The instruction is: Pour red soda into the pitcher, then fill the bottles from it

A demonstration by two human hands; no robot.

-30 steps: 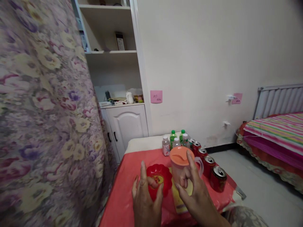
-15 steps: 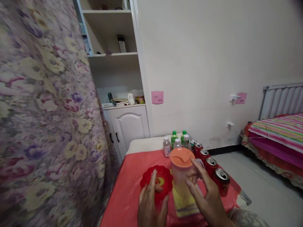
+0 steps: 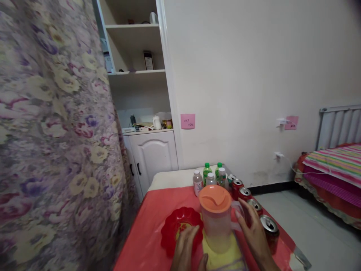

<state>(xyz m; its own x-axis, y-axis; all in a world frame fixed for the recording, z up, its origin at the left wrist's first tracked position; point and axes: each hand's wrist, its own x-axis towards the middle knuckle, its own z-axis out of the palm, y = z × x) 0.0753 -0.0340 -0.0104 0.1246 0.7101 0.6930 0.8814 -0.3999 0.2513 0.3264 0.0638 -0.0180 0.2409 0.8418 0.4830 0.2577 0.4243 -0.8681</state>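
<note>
A frosted pitcher with an orange lid stands upright on a yellow cloth. Its handle points right, and my right hand is beside it, fingers apart; whether they touch the handle is unclear. My left hand hovers over the near right part of a red scalloped dish, thumb spread from the fingers, with nothing in it. The dish sits just left of the pitcher.
Several bottles with white or green caps stand behind the pitcher. A row of red cans lines the right side of the red-covered table. A floral curtain hangs at the left.
The view has tilted up slightly. My right hand has moved from in front of the pitcher to its handle side. My left hand has shifted lower and a little right over the dish.
</note>
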